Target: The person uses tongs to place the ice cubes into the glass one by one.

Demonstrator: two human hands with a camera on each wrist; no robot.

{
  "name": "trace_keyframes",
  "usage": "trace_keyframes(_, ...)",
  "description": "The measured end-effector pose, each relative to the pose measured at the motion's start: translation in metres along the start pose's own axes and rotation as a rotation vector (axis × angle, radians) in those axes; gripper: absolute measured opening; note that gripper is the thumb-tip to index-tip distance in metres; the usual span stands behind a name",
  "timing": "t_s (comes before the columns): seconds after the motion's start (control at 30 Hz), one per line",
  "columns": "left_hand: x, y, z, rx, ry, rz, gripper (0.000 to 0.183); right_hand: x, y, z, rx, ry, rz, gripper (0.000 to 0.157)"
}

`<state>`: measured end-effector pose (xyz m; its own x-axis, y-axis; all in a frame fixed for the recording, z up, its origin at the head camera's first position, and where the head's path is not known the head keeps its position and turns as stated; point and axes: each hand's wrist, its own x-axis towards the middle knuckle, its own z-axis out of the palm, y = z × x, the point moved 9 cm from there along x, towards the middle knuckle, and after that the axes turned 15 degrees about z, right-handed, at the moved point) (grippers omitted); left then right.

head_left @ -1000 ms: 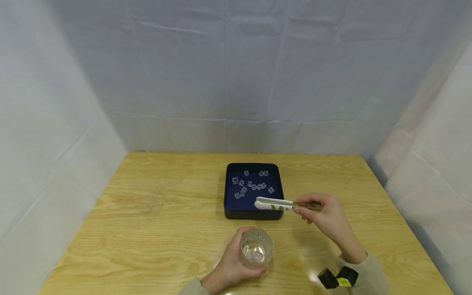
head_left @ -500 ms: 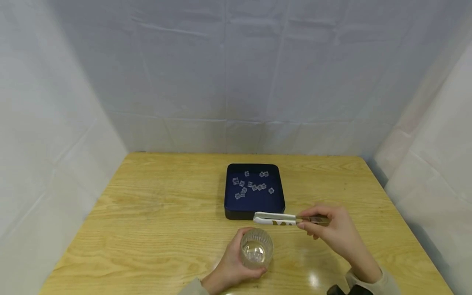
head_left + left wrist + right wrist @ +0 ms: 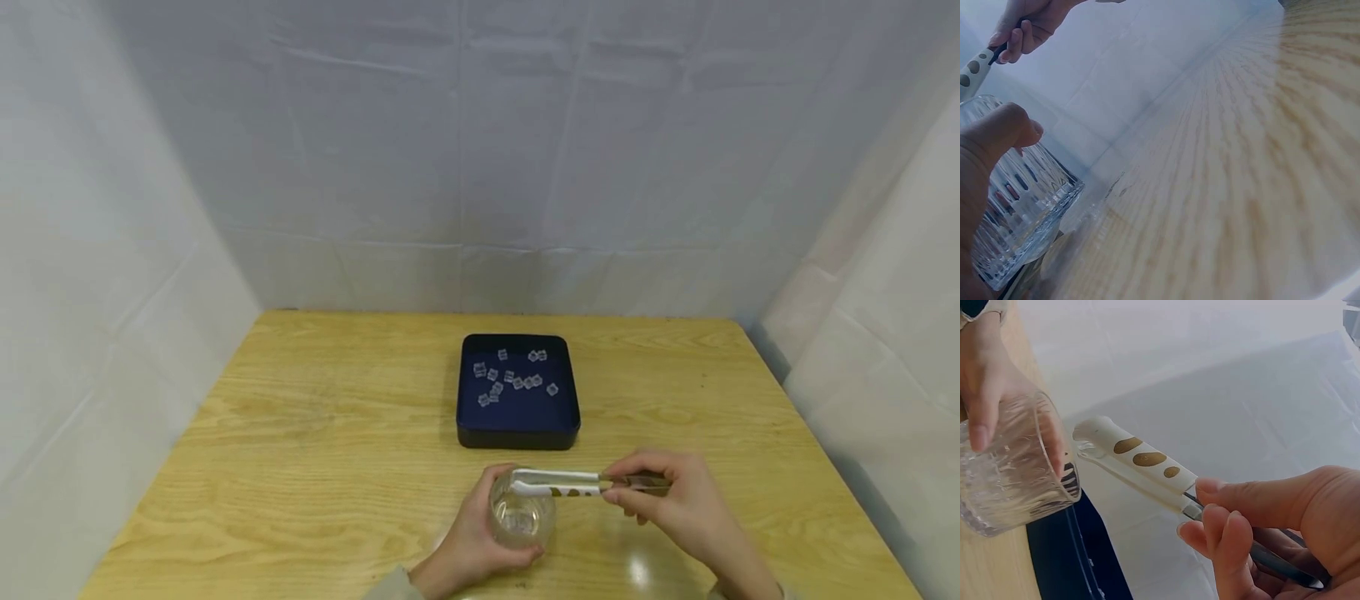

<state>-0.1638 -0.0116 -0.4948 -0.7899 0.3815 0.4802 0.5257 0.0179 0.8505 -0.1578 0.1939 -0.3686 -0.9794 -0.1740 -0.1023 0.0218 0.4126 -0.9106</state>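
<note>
My left hand (image 3: 468, 533) grips a clear ribbed glass (image 3: 534, 533) near the table's front, fingers and thumb around its side. Something clear lies at the bottom of the glass. With thumb and fingers, my right hand (image 3: 686, 504) pinches the metal handle of a pair of tongs (image 3: 577, 490). Their white, gold-spotted tips overlap the rim of the glass in the head view. In the right wrist view, a small clear cube (image 3: 1089, 450) shows between the tips, beside the mouth of the glass. The left wrist view has the tongs (image 3: 974, 74) above the rim.
Behind the glass stands a dark blue square tray (image 3: 517, 437) holding several clear cubes (image 3: 509, 377), mostly toward its back and left. The wooden table (image 3: 315, 450) is bounded by white sheeting (image 3: 487, 167) at the back and both sides.
My right hand has brought the tongs from over the tray's front right toward me, to the rim of the glass. The left hand and glass have stayed in place.
</note>
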Motion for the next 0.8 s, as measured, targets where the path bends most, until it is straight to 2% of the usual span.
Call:
trace_keyframes(0.27, 0.000, -0.001, 0.000, -0.028, 0.003, -0.019, 0.092, -0.003, 0.012, 0.006, 0.015, -0.024, 0.085, 0.016)
trace_keyframes(0.5, 0.000, -0.002, 0.000, -0.018, 0.007, -0.019, 0.093, -0.005, 0.011, 0.008, 0.026, -0.036, 0.030, 0.016)
trace_keyframes(0.8, 0.000, -0.003, 0.000, -0.021, 0.005, -0.014, 0.093, -0.006, 0.013, 0.009, 0.034, -0.067, 0.048, 0.019)
